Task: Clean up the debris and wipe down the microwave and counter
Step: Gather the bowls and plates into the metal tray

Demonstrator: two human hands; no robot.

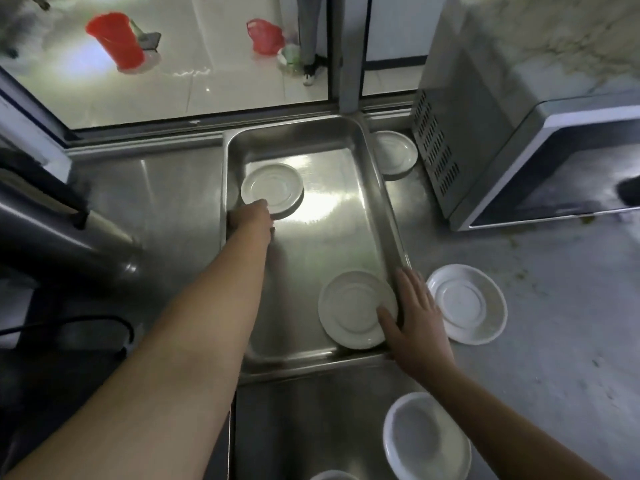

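Left hand (251,216) pinching saucer (272,188) at tray (394,237) far end, right hand (414,313) fingers spreading over rim; wet plate probably slipping, chipping.

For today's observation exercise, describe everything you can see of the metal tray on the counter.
The metal tray is a deep rectangular pan of shiny, steel-looking metal with rounded corners and a flat rim. It sits on the counter, left of the microwave. Two white plates lie inside, one far-left, one near-right. The left hand grips its left rim; the right hand rests on its right rim.
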